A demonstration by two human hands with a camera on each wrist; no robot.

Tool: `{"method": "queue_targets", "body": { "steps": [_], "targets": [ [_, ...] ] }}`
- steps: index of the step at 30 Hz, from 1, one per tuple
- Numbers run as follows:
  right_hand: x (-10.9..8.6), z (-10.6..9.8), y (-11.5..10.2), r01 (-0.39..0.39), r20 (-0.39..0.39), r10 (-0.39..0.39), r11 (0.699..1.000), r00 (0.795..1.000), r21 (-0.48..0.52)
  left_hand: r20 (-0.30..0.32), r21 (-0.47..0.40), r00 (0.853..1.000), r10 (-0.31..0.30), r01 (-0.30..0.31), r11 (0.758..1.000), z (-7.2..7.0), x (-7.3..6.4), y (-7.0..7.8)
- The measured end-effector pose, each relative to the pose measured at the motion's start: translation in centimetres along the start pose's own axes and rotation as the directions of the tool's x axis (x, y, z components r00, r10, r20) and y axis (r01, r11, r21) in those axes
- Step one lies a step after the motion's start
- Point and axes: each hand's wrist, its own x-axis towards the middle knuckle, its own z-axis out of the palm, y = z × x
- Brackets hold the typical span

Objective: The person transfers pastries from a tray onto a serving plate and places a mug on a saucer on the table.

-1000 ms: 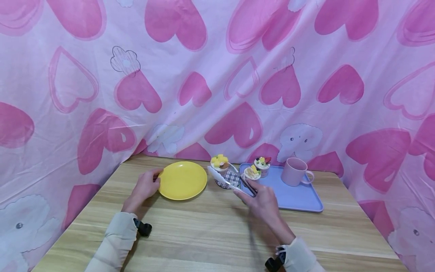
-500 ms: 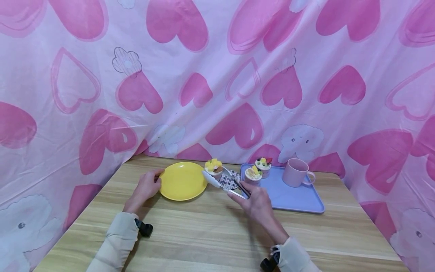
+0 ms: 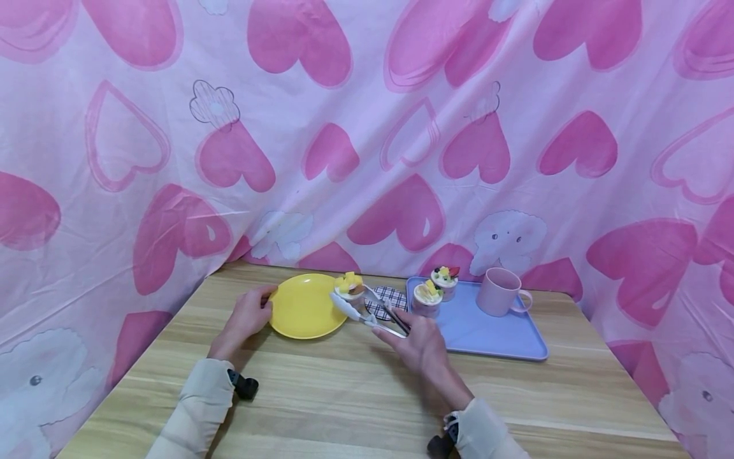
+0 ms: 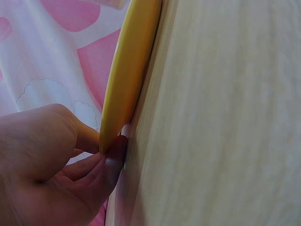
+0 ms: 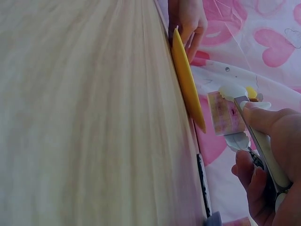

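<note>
At the left of the table, my left hand (image 3: 243,317) pinches the near-left rim of a yellow plate (image 3: 304,309); the left wrist view has the thumb above and fingers under the plate's edge (image 4: 124,80). My right hand (image 3: 423,344) holds metal tongs (image 3: 394,317) with white tips. Between those tips is a cake cup (image 3: 348,284) topped with cream and yellow fruit cubes. It hangs over the plate's right edge. In the right wrist view the cake cup (image 5: 225,113) is raised above the table, its pink and cream layers showing, slightly tilted.
A round checked coaster (image 3: 388,297) lies right of the plate. Beyond it a blue tray (image 3: 496,338) bears two more cake cups, one with yellow fruit (image 3: 427,294) and one with a strawberry (image 3: 445,278), plus a pink mug (image 3: 496,292). A pink heart-print cloth (image 3: 395,210) hangs behind the table.
The tongs and cake cup have moved left, from above the checked coaster to the plate's right edge. My left hand and the plate have stayed in place.
</note>
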Motion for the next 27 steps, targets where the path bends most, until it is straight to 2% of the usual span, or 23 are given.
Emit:
{"method": "queue_targets", "body": {
  "steps": [5,11,18,27],
  "targets": [
    [0.1,0.5,-0.3,0.02,0.008,-0.02,1.0,1.0,0.002,-0.013,0.005,1.0,0.014,-0.014,1.0,-0.1,-0.1,0.1],
    [0.4,1.3,-0.2,0.086,0.015,-0.086,0.996,0.996,0.036,-0.01,0.007,1.0,0.015,-0.015,1.0,0.0,-0.1,0.0],
    [0.5,2.0,-0.7,0.096,0.014,-0.097,0.992,0.995,0.081,-0.013,0.013,1.0,0.018,-0.018,1.0,0.2,0.1,-0.3],
    [1.1,3.1,-0.8,0.159,0.0,-0.159,0.985,0.987,0.067,-0.017,0.012,0.999,0.027,-0.027,1.0,0.2,0.3,-0.6]
  ]
}}
